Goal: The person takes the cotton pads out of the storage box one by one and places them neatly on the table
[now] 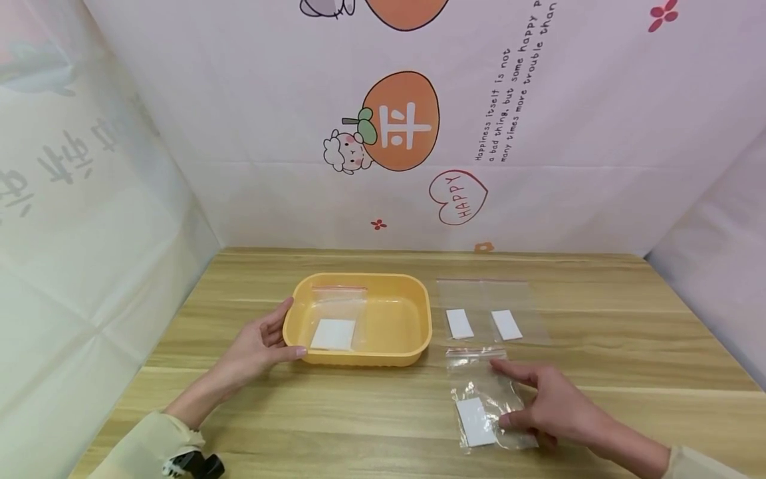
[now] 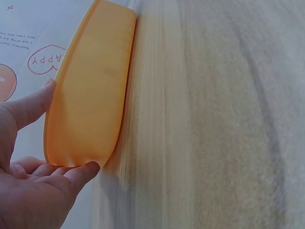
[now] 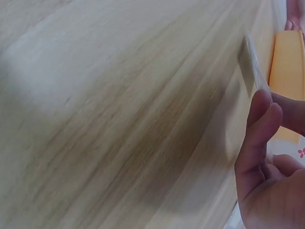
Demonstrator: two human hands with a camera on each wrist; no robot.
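My left hand (image 1: 260, 346) grips the left end of a yellow plastic basin (image 1: 401, 326), thumb at the near rim and fingers around the outer wall. The basin's side (image 2: 95, 76) fills much of the left wrist view. Inside lies a clear zip-lock bag (image 1: 340, 306) with a white rectangular piece (image 1: 333, 334). Right of the basin, my right hand (image 1: 556, 402) pinches another clear zip-lock bag (image 1: 473, 376), which holds a white rectangular piece (image 1: 476, 422). In the right wrist view this bag (image 3: 253, 64) is seen edge-on, above the table.
Behind the right hand, more clear bag plastic (image 1: 483, 299) lies on the wooden table (image 1: 371, 419), with two white pieces (image 1: 459, 324) side by side. A printed cloth (image 1: 269, 133) hangs behind the table, and pale cloth borders both sides.
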